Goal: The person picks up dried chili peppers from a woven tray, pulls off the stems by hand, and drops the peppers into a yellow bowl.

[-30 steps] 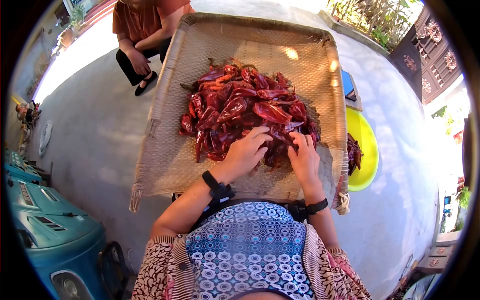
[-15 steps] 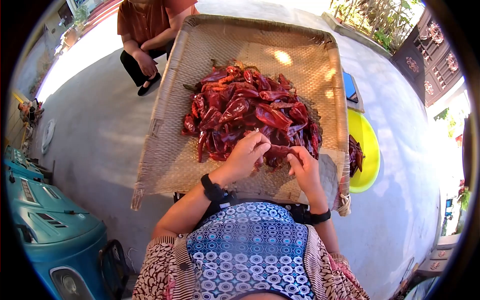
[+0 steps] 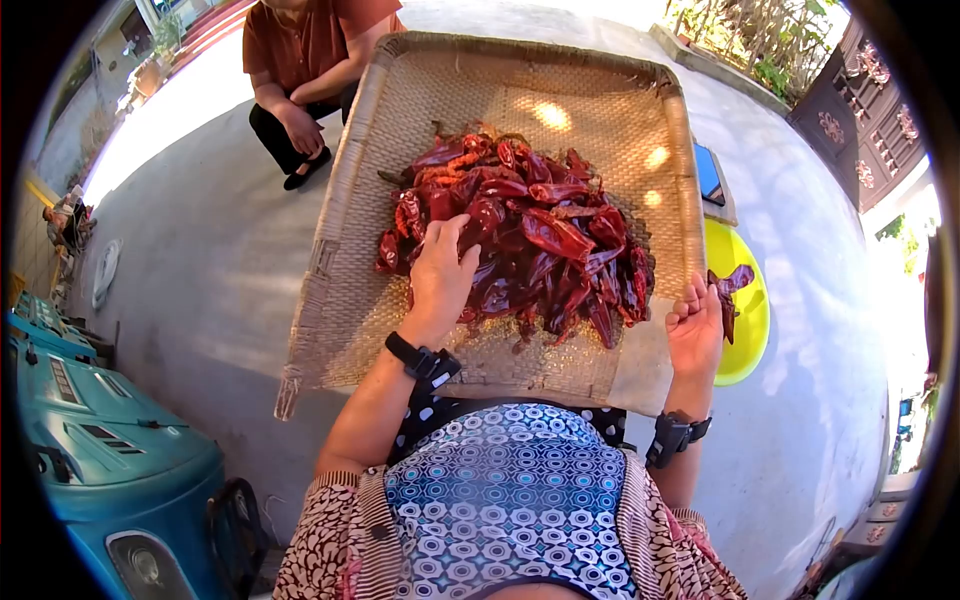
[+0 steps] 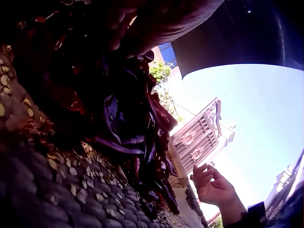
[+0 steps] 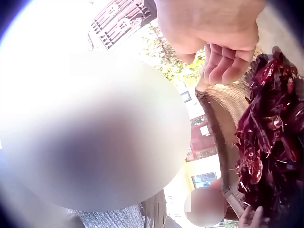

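A heap of dried red chili peppers point(image 3: 545, 235) lies on a large woven tray point(image 3: 600, 110). My left hand point(image 3: 440, 285) reaches over the heap's near left side, thumb and index finger around a shiny dried chili pepper point(image 3: 484, 220). In the left wrist view that hand point(image 4: 156, 23) is dark and low over the chilies. My right hand point(image 3: 695, 325) is at the tray's right rim, palm up with fingers loosely bent, nothing in them. Just beyond its fingertips, chili peppers point(image 3: 733, 290) show at the yellow basin point(image 3: 745, 355). The right wrist view also shows this hand's loose fingers point(image 5: 225, 71).
Pale seeds point(image 4: 71, 171) lie scattered on the weave. A blue-faced flat object point(image 3: 709, 175) sits on a stand behind the basin. Another person point(image 3: 315, 70) squats beyond the tray's far left corner. A teal machine point(image 3: 120, 440) stands at the left.
The hands, together at the heap's near edge with a chili held between them, have parted. My left went left and farther onto the heap; my right moved right toward the basin, its fingers now loose.
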`<state>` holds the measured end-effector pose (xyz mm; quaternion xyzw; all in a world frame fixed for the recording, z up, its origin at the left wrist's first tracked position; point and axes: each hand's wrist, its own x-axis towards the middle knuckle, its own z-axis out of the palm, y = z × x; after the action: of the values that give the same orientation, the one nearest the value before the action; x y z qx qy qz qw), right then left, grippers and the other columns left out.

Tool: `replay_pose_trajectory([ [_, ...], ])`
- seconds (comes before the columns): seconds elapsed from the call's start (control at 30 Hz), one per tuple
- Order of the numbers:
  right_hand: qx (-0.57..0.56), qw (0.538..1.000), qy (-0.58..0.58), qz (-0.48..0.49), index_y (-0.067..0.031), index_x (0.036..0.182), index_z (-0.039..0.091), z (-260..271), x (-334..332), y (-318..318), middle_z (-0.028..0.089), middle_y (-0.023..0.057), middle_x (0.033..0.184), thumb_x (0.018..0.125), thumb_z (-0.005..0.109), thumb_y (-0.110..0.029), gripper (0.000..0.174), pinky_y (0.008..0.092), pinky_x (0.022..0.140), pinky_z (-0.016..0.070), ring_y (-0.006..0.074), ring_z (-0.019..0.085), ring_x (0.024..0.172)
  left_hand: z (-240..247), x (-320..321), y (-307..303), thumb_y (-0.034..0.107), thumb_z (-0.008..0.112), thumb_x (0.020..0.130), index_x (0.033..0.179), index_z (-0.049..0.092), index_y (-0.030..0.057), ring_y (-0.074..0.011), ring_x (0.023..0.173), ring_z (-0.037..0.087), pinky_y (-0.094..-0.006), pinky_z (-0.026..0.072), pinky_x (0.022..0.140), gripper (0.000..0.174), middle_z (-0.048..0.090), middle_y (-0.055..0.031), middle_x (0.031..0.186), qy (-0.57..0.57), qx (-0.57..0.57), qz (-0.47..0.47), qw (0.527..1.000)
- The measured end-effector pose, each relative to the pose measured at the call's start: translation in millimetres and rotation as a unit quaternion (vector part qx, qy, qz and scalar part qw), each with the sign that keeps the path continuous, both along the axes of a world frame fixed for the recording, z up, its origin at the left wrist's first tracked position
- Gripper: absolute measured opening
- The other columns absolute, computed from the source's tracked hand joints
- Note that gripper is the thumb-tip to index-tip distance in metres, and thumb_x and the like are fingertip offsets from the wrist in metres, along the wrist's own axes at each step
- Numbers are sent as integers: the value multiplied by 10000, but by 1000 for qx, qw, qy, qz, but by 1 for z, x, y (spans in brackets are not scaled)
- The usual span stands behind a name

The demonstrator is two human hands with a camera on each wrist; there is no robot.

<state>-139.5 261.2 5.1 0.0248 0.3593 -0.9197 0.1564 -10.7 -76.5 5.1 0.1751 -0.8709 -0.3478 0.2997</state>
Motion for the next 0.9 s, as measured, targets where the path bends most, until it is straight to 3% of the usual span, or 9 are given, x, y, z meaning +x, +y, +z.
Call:
replay_pose_trajectory([
  [0.13,214,967,100,93,-75,1159,593,7,29,-37,639,20,897,986,553,-211,224,239,611,468,83,570,691,9,9,13,39,659,859,1152,594,45,-237,862,624,-318,514,749,300,576,-101,1090,34,83,-97,991],
  [0.23,341,901,172,209,-68,1258,533,30,49,-66,622,14,889,968,585,-189,318,221,669,482,76,579,724,26,17,29,5,664,849,1093,635,41,-209,864,637,-294,516,749,248,622,-89,1062,17,85,-222,971],
  [0.33,357,867,284,199,-57,1268,527,29,63,-91,601,-5,902,929,641,-113,362,211,697,467,52,542,730,14,17,38,28,644,872,1085,640,42,-221,862,640,-305,513,749,214,653,-91,982,-8,50,-271,961],
  [0.4,360,862,254,251,-53,1231,552,17,60,-91,601,-5,908,932,639,-122,318,208,692,462,52,542,736,12,19,39,42,634,887,1087,638,39,-215,850,634,-306,507,744,200,657,-88,947,-34,74,-298,951],
  [0.5,365,848,243,298,-32,1137,594,11,63,-88,615,-5,881,948,623,-149,224,206,681,458,48,556,725,11,22,36,58,632,895,1087,639,31,-168,834,618,-285,494,723,194,650,-81,929,-71,167,-311,933],
  [0.6,346,845,219,343,-23,1104,598,4,61,-78,629,2,860,962,606,-175,207,213,669,466,52,570,709,21,26,34,71,661,883,1082,641,24,-122,768,576,-266,476,700,205,609,-56,921,-216,352,-317,854],
  [0.73,342,891,179,238,-43,1059,604,4,53,-63,648,25,852,977,585,-216,193,234,649,484,73,583,675,20,27,24,77,685,865,1130,612,36,-115,710,535,-266,474,685,278,523,-72,1036,-18,143,-168,975],
  [0.83,236,961,119,78,-73,1067,601,0,32,-36,657,30,860,981,576,-265,212,246,638,494,95,589,665,18,23,5,79,687,844,1214,550,37,-187,794,577,-319,494,744,397,475,-144,1170,79,145,59,985],
  [0.9,125,989,74,-12,-88,1094,593,-1,19,-18,660,22,872,984,565,-300,240,252,632,499,105,591,674,2,23,-11,82,684,839,1223,541,36,-234,859,585,-351,490,788,413,497,-158,1160,55,95,98,989],
])
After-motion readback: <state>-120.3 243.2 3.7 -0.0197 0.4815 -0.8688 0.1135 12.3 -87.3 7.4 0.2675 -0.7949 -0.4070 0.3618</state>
